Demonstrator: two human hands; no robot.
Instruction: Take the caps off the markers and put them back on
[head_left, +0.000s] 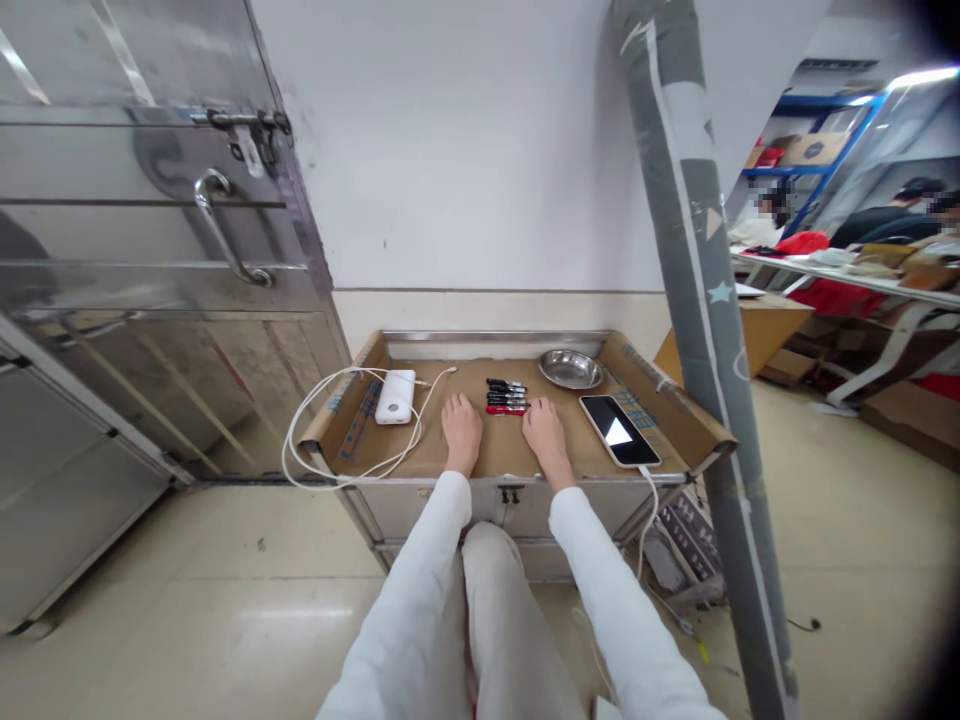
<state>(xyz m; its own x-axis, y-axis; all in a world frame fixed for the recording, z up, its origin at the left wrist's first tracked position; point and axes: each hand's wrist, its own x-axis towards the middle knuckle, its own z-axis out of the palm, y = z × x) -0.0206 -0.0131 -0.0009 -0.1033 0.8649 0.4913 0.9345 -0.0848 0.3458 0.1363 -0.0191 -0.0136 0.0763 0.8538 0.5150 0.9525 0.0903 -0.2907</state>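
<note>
My left hand [461, 430] lies flat, palm down, on the cardboard-covered tabletop [517, 455], fingers stretched and holding nothing. My right hand [545, 432] also lies flat beside it, fingertips just touching the red marker at the near end of a row of several markers [506, 396], most of them black. The markers lie between and just beyond my two hands. Both arms wear white sleeves.
A white power bank [395, 396] with a looping white cable [315, 440] lies at the left. A metal bowl [571, 369] sits at the back right, a phone [619, 430] with a lit screen at the right. A metal door stands left, a grey roll [697, 300] right. People sit far right.
</note>
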